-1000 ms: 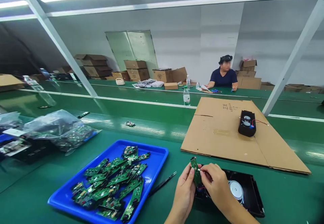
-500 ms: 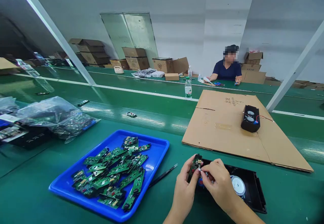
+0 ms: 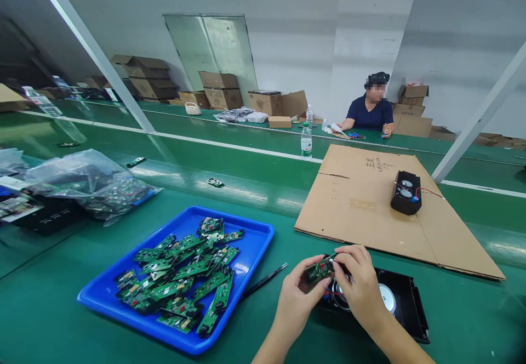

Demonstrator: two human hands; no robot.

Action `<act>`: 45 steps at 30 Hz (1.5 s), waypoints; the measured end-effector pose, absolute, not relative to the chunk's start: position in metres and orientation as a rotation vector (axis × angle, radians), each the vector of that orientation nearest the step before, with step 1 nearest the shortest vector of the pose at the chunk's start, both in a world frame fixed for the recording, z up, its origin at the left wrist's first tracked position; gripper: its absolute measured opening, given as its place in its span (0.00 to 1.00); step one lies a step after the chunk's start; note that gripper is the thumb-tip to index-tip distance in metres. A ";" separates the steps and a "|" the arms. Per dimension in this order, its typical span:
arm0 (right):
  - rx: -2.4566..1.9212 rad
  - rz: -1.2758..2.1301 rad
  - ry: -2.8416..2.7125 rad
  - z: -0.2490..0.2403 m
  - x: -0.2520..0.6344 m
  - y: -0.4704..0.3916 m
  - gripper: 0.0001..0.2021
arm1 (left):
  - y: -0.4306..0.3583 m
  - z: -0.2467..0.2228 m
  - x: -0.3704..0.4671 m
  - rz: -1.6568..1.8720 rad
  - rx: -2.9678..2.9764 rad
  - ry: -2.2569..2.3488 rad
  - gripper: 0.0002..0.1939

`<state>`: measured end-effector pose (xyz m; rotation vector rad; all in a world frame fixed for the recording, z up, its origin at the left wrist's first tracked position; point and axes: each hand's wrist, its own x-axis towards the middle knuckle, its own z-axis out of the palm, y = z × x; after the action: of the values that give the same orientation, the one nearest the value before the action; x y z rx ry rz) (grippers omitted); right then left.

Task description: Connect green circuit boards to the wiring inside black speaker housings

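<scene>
Pinched between the thumb and fingers of my left hand (image 3: pixel 298 293) is a green circuit board (image 3: pixel 318 271). My right hand (image 3: pixel 359 287) has its thumb and fingertips closed at the board's right end, on a small white connector (image 3: pixel 331 261). Just below both hands lies an open black speaker housing (image 3: pixel 413 303) with round speakers (image 3: pixel 387 298) inside; my right hand covers part of it. To the left, a blue tray (image 3: pixel 258 243) holds many green circuit boards (image 3: pixel 193 268). Black tweezers (image 3: pixel 265 282) lie between the tray and my left hand.
A cardboard sheet (image 3: pixel 357 205) lies beyond my hands, bearing another black speaker housing (image 3: pixel 406 193). A water bottle (image 3: pixel 306 141) stands behind it. Plastic bags of parts (image 3: pixel 94 183) sit at left. Across the benches sits a person (image 3: pixel 370 112) in a dark shirt.
The circuit board has turned from nearly upright to a flatter, sideways position in my left hand. My right hand has shifted slightly, still at the connector end.
</scene>
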<state>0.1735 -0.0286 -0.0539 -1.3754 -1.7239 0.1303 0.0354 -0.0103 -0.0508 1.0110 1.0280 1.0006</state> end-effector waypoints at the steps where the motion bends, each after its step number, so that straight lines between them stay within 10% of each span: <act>1: -1.390 0.145 -1.724 -0.054 0.174 -0.029 0.08 | -0.010 -0.051 0.035 0.997 0.970 1.021 0.20; 16: -1.270 0.158 -1.874 -0.044 0.170 -0.035 0.12 | -0.001 -0.066 0.029 0.867 0.902 0.802 0.31; 45: -1.048 0.156 -1.992 -0.042 0.173 -0.032 0.10 | 0.001 -0.040 0.019 0.648 1.217 0.652 0.24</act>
<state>0.1727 -0.0316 -0.0418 -1.0484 -1.9916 0.1559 0.0186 0.0009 -0.0403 1.2169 0.6524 0.6485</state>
